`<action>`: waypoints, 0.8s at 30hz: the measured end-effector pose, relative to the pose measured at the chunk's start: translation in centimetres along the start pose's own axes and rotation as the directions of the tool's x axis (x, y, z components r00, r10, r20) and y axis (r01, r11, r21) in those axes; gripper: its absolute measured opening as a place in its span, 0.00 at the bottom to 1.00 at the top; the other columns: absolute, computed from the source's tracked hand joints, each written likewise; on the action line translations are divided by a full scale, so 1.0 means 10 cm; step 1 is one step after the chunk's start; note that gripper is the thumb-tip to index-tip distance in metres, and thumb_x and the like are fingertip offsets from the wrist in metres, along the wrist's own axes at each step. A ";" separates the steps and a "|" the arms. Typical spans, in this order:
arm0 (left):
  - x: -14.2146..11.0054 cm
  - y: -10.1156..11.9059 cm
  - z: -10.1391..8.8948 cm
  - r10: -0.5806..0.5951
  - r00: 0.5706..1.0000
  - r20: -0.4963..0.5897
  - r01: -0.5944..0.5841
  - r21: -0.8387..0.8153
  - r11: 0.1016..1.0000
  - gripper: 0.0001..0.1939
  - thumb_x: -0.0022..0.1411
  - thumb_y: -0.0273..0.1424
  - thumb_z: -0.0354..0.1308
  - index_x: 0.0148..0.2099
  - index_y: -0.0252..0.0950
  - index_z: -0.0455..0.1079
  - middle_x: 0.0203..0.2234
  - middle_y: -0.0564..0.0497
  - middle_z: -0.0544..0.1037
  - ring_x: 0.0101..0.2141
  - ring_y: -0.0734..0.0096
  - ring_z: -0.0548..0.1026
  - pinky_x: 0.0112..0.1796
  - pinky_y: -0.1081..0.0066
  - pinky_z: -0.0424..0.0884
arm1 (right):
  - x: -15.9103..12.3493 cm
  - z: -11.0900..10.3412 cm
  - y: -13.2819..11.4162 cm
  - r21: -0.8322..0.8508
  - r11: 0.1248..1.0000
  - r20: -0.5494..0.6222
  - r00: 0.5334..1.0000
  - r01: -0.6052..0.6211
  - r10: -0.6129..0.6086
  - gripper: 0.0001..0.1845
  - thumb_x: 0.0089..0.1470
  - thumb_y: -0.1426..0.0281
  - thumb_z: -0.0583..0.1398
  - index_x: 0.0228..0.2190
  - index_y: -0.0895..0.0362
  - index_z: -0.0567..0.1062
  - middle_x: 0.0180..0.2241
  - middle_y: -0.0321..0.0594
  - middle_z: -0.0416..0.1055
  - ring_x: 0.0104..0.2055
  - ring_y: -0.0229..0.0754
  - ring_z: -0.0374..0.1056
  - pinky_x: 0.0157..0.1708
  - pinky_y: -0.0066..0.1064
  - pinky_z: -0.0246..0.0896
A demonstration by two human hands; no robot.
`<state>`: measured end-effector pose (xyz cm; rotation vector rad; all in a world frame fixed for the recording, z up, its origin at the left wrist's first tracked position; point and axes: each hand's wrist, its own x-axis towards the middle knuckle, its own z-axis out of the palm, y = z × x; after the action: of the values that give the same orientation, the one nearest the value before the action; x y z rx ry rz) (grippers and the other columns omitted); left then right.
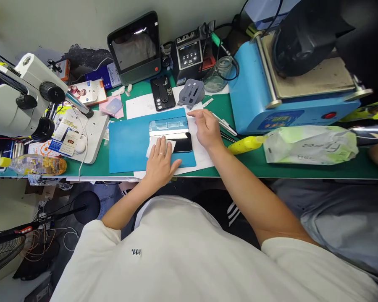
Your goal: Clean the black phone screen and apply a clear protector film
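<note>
My left hand (160,163) lies flat, fingers stretched out, on a white wipe (151,147) over a phone with a black screen (185,142). The wipe covers the phone's left part. Just above the phone is a clear plastic frame (168,124) with a white strip along its lower edge. All of these rest on a blue mat (126,147). Beside the mat's upper right corner, my right hand (207,126) rests with its index finger stretched out and the other fingers loosely bent. I see nothing held in it.
Behind the mat are a black phone case (163,93), a grey slotted holder (191,93) and a glass jar (219,74). A white microscope (34,84) stands left; a blue machine (252,92) stands right. Tweezers (225,126), a yellow bottle (245,144) and a tissue pack (311,144) lie nearby.
</note>
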<state>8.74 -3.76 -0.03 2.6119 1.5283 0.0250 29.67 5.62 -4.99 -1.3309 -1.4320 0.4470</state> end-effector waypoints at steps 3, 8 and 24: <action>0.02 0.06 0.02 0.044 0.999 -0.001 -0.044 -0.007 0.999 0.37 0.78 0.49 0.43 0.76 0.27 0.54 0.76 0.33 0.48 0.76 0.44 0.45 0.71 0.48 0.54 | 0.02 0.01 -0.02 0.010 1.000 0.007 1.000 0.004 -0.004 0.35 0.70 0.43 0.43 0.40 0.50 0.81 0.44 0.46 0.82 0.48 0.52 0.76 0.53 0.49 0.69; 0.15 0.05 -0.01 0.169 0.985 0.021 -0.169 -0.008 0.986 0.37 0.78 0.52 0.40 0.77 0.34 0.53 0.76 0.44 0.53 0.76 0.49 0.49 0.72 0.49 0.52 | 0.03 0.01 -0.06 0.024 1.000 0.014 1.000 0.002 -0.002 0.35 0.70 0.43 0.43 0.40 0.51 0.81 0.44 0.46 0.81 0.51 0.53 0.76 0.56 0.50 0.66; 0.38 0.18 -0.04 0.263 0.964 0.021 -0.264 0.028 0.964 0.43 0.77 0.54 0.39 0.75 0.21 0.53 0.74 0.33 0.55 0.75 0.48 0.52 0.71 0.52 0.54 | 0.04 0.03 -0.05 0.029 1.000 0.008 1.000 -0.001 0.001 0.35 0.70 0.43 0.43 0.40 0.50 0.81 0.45 0.47 0.82 0.51 0.52 0.75 0.56 0.49 0.67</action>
<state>12.15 -1.32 0.42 2.8122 1.1734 0.0018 29.22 5.95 -4.50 -1.3081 -1.4260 0.4728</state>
